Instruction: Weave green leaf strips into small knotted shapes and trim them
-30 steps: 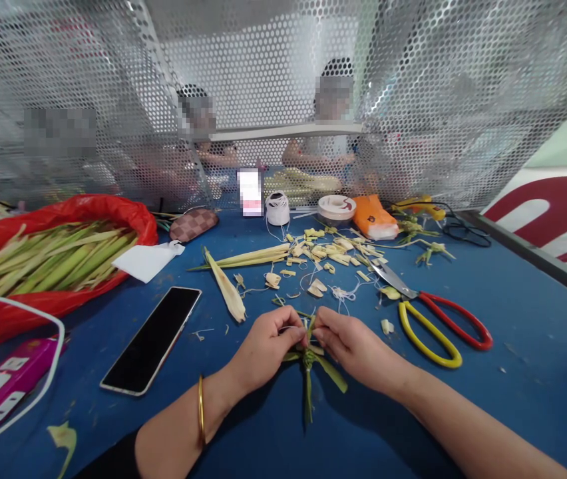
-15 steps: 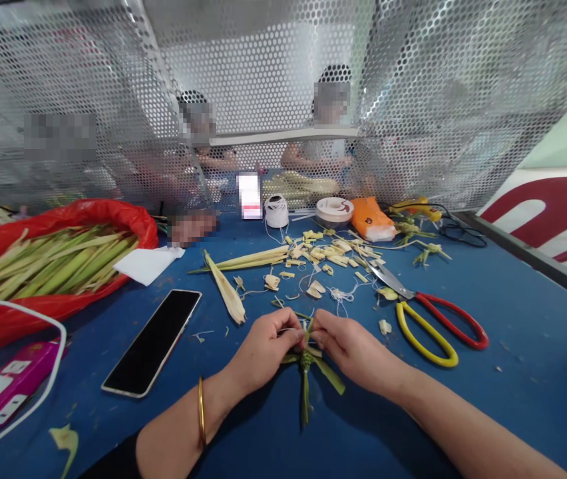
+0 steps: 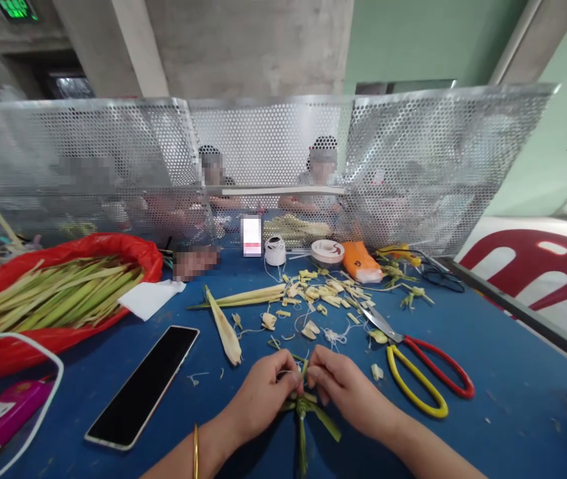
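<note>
Near the table's front, my left hand is closed in a pinch at the top of a small knotted green leaf figure. Opposite it, my right hand pinches the same figure from the right, its fingers bent close to an upright strip. One leaf tail hangs toward me and another sticks out to the lower right. A fine white thread shows by the left fingertips. Both sets of fingertips partly hide the knot. Large scissors with one red and one yellow handle lie right of my hands, blades slightly apart.
Cut leaf scraps and a pale husk lie beyond my hands. A phone and a red bag of leaves are left. Thread spool, tape roll and orange packet stand before a perforated screen; people sit behind it.
The view has tilted upward, so the table sits lower and the wall above the screen shows. Both hands keep nearly the same pinch on the leaf figure.
</note>
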Tool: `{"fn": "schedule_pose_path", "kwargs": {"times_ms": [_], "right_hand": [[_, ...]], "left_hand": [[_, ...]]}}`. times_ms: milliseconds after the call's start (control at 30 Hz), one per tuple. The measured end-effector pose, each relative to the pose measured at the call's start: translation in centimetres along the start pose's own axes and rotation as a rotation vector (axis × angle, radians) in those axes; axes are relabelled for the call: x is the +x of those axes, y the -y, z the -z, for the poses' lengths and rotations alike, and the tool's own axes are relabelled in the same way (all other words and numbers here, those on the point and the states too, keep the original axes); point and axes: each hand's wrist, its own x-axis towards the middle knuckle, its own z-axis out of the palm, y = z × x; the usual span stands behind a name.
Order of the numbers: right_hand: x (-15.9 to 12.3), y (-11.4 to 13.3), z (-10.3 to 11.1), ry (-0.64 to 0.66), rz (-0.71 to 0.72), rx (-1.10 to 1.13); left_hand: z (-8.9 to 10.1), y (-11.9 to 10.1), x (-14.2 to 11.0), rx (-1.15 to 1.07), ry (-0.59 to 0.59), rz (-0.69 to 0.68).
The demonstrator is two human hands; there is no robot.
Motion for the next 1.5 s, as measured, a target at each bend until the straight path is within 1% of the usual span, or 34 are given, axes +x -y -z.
{"fn": "schedule_pose_path", "kwargs": {"times_ms": [67,200,333,433,533,667,733,800,867,900,967,1000,1067,1133,1167,1233,1333,1500], "right_hand": [[0.0,0.2,0.0,-0.018,0.030,0.046],[0.1,0.3,0.1,-0.076,0.115,0.066],[0.2,0.4,0.0,-0.046,0.060,0.188],[0.2,0.5,-0.1,-0.024,0.023,0.248],[0.2,0.5,-0.3,-0.032,0.021,0.227],[0.2,0.7,-0.6,-0.075,0.001,0.223],[0.1,0.9,-0.6,-0.070,-0.024,0.314],[0.0,1.1,-0.3,-0.054,-0.032,0.460],[0.0,1.1,0.3,-0.112,-0.010,0.563],[0.0,0.9,0.7,-0.167,0.010,0.556],[0.1,0.4,1.4,-0.255,0.048,0.403],[0.2,0.0,1.7,-0.257,0.069,0.285],[0.2,-0.4,1.8,-0.190,0.128,0.044],[0.3,-0.6,1.6,-0.109,0.193,-0.145],[0.3,-0.6,1.4,-0.089,0.221,-0.221],[0.3,-0.4,1.1,-0.095,0.263,-0.341],[0.4,-0.3,0.9,-0.130,0.308,-0.421],[0.4,-0.8,1.0,-0.153,0.354,-0.401]], "left_hand": [[-0.1,0.0,0.1,-0.066,-0.003,0.021],[-0.2,0.1,0.4,-0.146,-0.022,0.070],[-0.1,0.0,0.7,-0.241,-0.054,0.175],[0.0,-0.1,0.6,-0.258,-0.068,0.213],[-0.1,0.1,0.5,-0.222,-0.070,0.205],[-0.4,0.6,0.5,-0.149,-0.024,0.158],[-0.6,0.7,0.4,-0.105,-0.012,0.109],[-0.8,0.5,0.2,-0.052,-0.022,0.055],[-0.8,0.2,0.1,0.009,-0.037,0.005],[-0.7,0.0,0.0,0.035,-0.043,-0.014],[-0.6,-0.2,0.0,0.059,-0.039,-0.029],[-0.6,-0.2,-0.1,0.057,-0.030,-0.029],[-0.5,-0.2,0.0,0.037,-0.013,-0.026],[-0.5,-0.2,0.0,0.028,-0.004,-0.028],[-0.5,-0.2,0.0,0.021,-0.004,-0.028],[-0.5,-0.1,0.1,-0.010,-0.004,-0.021],[-0.5,0.0,0.1,-0.073,-0.002,0.004],[-0.5,0.1,0.4,-0.184,0.008,0.074]]}}
